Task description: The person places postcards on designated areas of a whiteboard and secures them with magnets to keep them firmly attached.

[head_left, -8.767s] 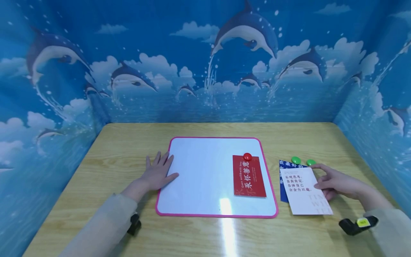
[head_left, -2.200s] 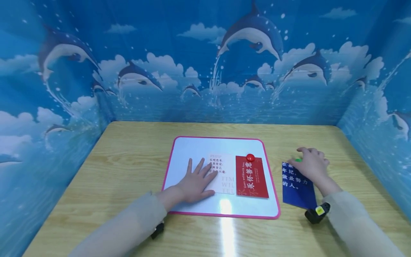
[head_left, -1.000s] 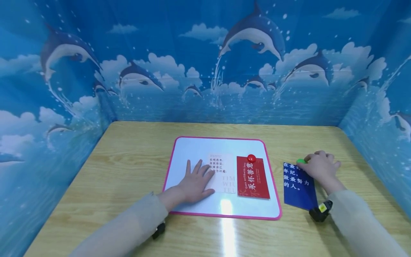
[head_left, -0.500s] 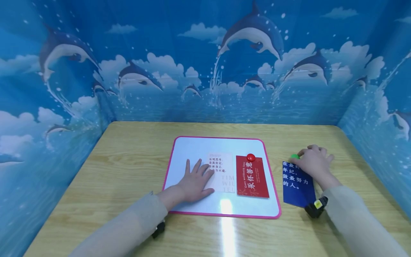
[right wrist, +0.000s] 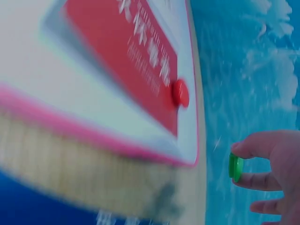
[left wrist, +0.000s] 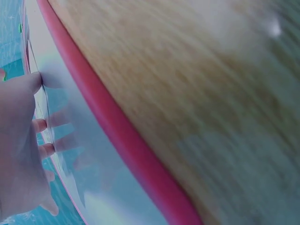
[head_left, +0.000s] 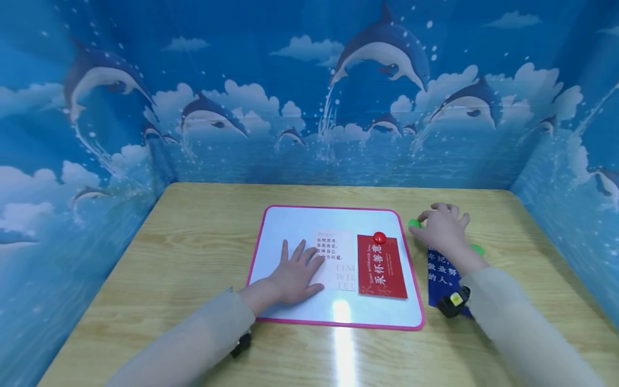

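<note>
My left hand (head_left: 295, 277) lies spread on the whiteboard (head_left: 285, 223), its fingertips over the left side of a white card (head_left: 333, 252) with printed text. To the right of that card lies a red card (head_left: 382, 274) with a round red magnet (head_left: 379, 237) at its top edge. My right hand (head_left: 445, 228) pinches a round green magnet (head_left: 414, 224) between thumb and forefinger, just beyond the board's right edge. In the right wrist view the green magnet (right wrist: 236, 167) is held up above the table.
Under my right forearm a blue card (head_left: 440, 285) lies partly hidden on the wooden table (head_left: 208, 215). A second green magnet (head_left: 477, 250) is by its upper right. A dolphin-print curtain (head_left: 290, 161) encloses the table's back and sides.
The white card has gone from the right pile onto the board, and my left hand has shifted onto it. My right hand has picked up a green magnet and moved left with it.
</note>
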Demonstrator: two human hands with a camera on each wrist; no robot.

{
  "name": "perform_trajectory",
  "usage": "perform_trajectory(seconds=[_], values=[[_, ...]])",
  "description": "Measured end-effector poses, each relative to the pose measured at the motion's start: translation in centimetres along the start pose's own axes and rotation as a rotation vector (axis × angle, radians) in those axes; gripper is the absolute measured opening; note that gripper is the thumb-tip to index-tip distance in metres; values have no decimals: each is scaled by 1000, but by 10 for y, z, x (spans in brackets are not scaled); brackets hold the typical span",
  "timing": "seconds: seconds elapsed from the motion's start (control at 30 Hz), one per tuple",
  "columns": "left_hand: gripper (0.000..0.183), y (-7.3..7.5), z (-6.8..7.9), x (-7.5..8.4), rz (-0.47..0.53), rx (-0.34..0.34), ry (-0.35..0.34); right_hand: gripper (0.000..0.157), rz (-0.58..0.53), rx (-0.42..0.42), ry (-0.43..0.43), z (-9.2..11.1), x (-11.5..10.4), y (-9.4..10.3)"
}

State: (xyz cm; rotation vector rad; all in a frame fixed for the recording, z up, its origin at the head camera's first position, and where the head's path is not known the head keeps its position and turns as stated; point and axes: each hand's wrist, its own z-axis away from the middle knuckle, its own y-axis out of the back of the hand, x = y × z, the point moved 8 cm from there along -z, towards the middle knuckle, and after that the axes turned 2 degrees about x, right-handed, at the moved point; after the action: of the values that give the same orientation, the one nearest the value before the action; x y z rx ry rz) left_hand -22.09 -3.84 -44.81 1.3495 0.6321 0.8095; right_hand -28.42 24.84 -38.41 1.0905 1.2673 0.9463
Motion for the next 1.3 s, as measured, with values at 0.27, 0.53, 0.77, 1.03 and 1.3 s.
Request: perform_trajectory(seconds=[0.27, 0.53, 0.77, 1.03, 1.3], values=[[62, 4, 1, 1, 6, 5, -1, 41, -7, -22, 117, -8, -60, -5], [64, 0, -1, 1, -8, -46, 33, 33, -1, -51, 256, -12, -116, -25], [65, -2, -2, -1, -7, -66, 43, 31, 21, -63, 329, -14, -143, -39], [65, -2, -2, -1, -13, -64, 44, 31, 36, -69, 383, -14, -159, -57], [65, -1, -1, -1, -18, -53, 48, 36, 65, -106, 392, -12, -164, -70]])
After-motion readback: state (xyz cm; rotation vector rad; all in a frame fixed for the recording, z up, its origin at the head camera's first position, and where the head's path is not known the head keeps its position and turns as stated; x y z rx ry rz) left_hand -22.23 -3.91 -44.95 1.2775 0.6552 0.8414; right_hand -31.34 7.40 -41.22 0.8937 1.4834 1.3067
